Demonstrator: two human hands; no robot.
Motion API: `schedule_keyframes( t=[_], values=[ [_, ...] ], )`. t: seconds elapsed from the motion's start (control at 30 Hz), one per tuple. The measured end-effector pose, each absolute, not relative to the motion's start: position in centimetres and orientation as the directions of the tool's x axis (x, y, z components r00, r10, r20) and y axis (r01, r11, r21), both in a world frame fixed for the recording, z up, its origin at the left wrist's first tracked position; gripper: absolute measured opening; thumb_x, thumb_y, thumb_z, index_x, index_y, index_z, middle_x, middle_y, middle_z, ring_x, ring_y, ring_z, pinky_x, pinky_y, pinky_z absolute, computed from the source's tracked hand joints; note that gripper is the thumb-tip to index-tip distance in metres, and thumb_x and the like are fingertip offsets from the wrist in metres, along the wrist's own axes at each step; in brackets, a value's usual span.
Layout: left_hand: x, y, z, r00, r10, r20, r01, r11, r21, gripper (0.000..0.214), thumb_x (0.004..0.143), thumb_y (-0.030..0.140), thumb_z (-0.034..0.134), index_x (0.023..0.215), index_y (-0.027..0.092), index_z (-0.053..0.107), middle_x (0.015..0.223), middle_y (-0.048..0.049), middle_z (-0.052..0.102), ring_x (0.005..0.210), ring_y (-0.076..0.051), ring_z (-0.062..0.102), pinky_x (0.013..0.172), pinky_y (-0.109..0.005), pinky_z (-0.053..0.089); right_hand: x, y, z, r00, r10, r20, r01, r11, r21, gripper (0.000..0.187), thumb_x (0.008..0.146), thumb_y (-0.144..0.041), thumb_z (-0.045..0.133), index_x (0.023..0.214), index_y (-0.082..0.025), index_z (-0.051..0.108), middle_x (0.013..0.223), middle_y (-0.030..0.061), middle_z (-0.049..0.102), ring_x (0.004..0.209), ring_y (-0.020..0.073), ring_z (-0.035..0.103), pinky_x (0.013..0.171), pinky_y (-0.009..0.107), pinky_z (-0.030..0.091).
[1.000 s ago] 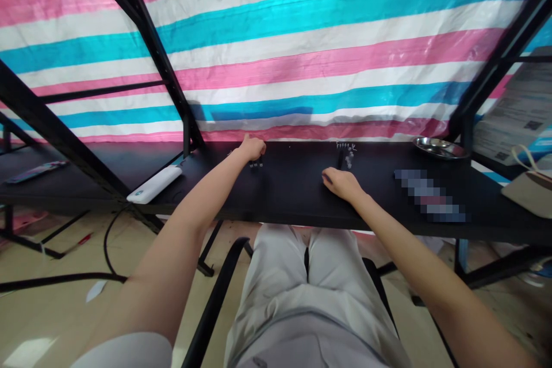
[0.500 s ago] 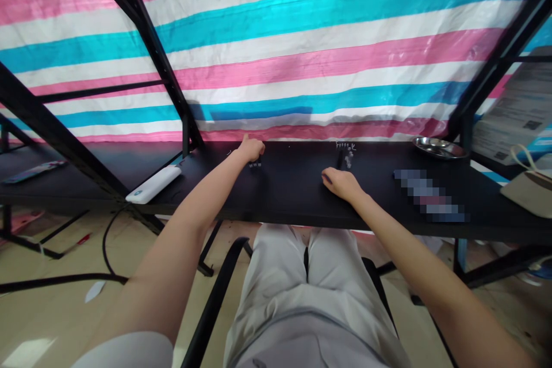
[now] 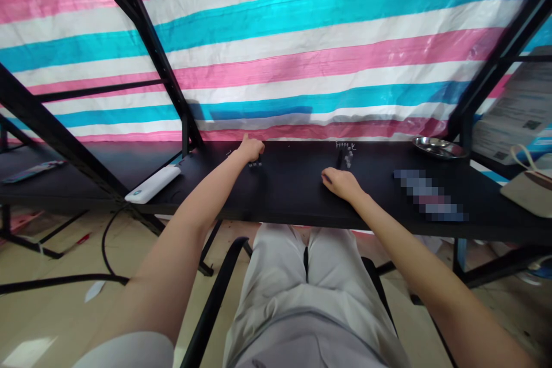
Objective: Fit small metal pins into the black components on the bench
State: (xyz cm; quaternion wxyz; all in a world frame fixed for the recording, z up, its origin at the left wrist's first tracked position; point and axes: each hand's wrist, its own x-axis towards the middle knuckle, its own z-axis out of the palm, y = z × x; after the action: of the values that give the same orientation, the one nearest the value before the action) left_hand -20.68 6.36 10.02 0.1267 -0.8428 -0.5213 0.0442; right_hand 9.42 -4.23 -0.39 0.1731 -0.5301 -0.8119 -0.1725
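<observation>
My left hand reaches far across the black table, fingers curled over some small dark parts near the back edge. I cannot make out what the fingers grip. My right hand rests on the table in a loose curl, just in front of a cluster of small dark and silvery parts. What it holds, if anything, is hidden.
A white power bank lies at the table's left. A shallow metal dish stands at the back right, with a blurred flat item in front of it. Black frame posts rise on the left. A striped tarp hangs behind.
Almost nothing differs. My left hand has shifted very slightly over the small dark parts; my right hand has stayed put.
</observation>
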Motion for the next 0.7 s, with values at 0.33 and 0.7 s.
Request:
schedule_keyframes(
  t=[0.33,0.7],
  values=[
    [-20.9,6.75,9.91,0.447,0.891,0.075,0.879,-0.422,-0.22,0.025,0.067,0.01,0.048,0.08,0.019,0.068,0.081,-0.0059,0.069,0.09,-0.023,0.059,0.095,-0.046,0.02,9.42,-4.24,-0.36,-0.37,0.813,0.449,0.924,0.371,0.09,0.025,0.09,-0.026,0.036,0.094,-0.019,0.059,0.095,0.0059,0.065,0.074,0.0145,0.059,0.058,0.025,0.03],
    [-20.93,6.48,10.03,0.435,0.899,0.051,0.867,-0.403,-0.292,0.034,0.066,0.004,0.047,0.089,0.019,0.067,0.095,-0.0064,0.069,0.095,-0.023,0.058,0.093,-0.046,0.024,9.59,-4.16,-0.49,-0.39,0.786,0.48,0.913,0.396,0.093,0.024,0.09,-0.026,0.037,0.094,-0.018,0.06,0.092,0.0064,0.065,0.071,0.0144,0.058,0.057,0.025,0.03]
  ],
)
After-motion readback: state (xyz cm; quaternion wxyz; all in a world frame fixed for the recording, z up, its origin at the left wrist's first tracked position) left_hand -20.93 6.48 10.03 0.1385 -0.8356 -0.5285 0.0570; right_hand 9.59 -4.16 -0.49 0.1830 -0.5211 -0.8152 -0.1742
